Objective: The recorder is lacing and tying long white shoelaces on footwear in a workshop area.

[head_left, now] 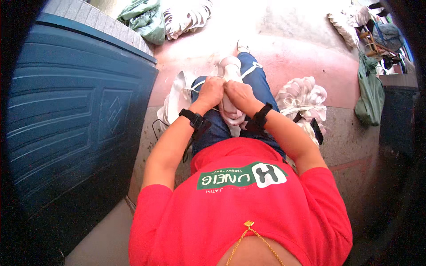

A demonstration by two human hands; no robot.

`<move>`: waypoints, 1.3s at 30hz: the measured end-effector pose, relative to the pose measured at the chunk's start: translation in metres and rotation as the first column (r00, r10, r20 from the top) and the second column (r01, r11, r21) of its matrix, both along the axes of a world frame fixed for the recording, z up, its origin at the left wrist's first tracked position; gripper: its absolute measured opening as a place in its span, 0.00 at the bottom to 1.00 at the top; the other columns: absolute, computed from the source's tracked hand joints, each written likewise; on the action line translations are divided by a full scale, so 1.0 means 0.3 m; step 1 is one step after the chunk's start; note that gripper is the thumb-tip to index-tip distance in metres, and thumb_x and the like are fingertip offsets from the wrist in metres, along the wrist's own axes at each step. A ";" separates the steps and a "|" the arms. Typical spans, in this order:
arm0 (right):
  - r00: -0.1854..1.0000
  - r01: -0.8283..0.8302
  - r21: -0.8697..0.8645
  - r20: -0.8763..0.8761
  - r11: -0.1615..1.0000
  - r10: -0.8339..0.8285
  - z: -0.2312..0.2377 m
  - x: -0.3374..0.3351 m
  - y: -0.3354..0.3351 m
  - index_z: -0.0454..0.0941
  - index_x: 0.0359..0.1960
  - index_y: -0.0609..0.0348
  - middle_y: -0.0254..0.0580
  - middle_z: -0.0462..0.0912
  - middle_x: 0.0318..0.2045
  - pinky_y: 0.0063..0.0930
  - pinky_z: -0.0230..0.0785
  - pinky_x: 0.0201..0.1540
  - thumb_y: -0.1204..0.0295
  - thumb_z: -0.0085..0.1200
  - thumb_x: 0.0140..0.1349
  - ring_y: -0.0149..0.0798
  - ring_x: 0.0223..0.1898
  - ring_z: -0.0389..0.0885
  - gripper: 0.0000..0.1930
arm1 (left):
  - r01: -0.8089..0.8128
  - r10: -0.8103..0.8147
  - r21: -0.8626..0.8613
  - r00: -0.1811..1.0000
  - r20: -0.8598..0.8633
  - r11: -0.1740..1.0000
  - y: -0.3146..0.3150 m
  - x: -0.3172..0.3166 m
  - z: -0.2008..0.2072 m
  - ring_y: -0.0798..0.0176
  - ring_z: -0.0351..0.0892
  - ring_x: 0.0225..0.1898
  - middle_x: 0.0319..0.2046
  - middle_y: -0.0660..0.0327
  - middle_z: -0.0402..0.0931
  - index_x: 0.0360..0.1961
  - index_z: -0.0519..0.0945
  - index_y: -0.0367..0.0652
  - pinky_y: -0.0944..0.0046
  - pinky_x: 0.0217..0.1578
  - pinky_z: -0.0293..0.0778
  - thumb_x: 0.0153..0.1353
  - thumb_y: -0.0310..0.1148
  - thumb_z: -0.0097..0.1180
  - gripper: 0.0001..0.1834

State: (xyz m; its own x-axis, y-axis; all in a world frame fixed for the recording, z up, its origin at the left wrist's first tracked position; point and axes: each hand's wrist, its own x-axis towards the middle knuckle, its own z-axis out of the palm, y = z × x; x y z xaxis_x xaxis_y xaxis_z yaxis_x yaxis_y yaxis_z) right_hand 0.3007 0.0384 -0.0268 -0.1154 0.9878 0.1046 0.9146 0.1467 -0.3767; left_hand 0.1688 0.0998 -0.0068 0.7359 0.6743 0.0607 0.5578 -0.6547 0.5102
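- Here's the left hand, fingers curled narrow, closed on a thin white cord at the pale bundle!
- Right hand close beside it, fingers drawn in tight over the bundle; whether they pinch anything, I cannot tell.
- The bundle itself? Lengthwise between the legs in blue jeans, one end by the lap's near edge, the other running beyond both hands.
- A white strap loops across the right leg.
- Flanking the legs, pale heaps on the floor: one left, one right.
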 end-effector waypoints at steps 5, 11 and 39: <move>0.998 0.012 -0.010 0.065 1.000 -0.012 0.025 -0.005 0.028 0.71 0.23 0.58 0.46 0.75 0.15 0.31 0.69 0.20 0.69 0.44 0.52 0.42 0.21 0.78 0.07 | -0.132 0.130 0.019 0.987 0.099 0.991 -0.043 0.010 -0.013 0.45 0.67 0.38 0.34 0.50 0.71 0.30 0.75 0.39 0.53 0.40 0.64 0.52 0.30 0.44 0.09; 0.978 -0.182 -0.180 -0.137 0.967 0.158 0.132 0.090 -0.028 0.70 0.19 0.63 0.53 0.73 0.14 0.39 0.68 0.24 0.69 0.42 0.52 0.50 0.22 0.76 0.11 | -0.281 0.263 0.168 0.957 0.123 0.945 -0.097 0.023 0.115 0.49 0.67 0.39 0.35 0.54 0.72 0.35 0.76 0.41 0.56 0.45 0.62 0.48 0.27 0.51 0.11; 0.227 0.128 -0.294 -0.921 0.947 -0.317 0.264 0.056 -0.052 0.77 0.34 0.67 0.34 0.79 0.27 0.14 0.64 0.32 0.71 0.49 0.57 0.22 0.29 0.72 0.10 | -0.283 0.489 -0.508 0.806 0.334 0.814 -0.150 0.070 0.271 0.77 0.67 0.23 0.20 0.64 0.73 0.32 0.77 0.33 0.73 0.24 0.64 0.57 0.31 0.49 0.10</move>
State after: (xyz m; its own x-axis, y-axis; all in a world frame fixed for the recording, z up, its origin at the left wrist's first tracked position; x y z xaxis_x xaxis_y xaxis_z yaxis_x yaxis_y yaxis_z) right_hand 0.3175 0.0227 0.0523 0.2010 0.9668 -0.1578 -0.1373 -0.1317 -0.9817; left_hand 0.1898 0.0548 0.0746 0.3708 0.9275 -0.0484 0.3689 -0.0993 0.9242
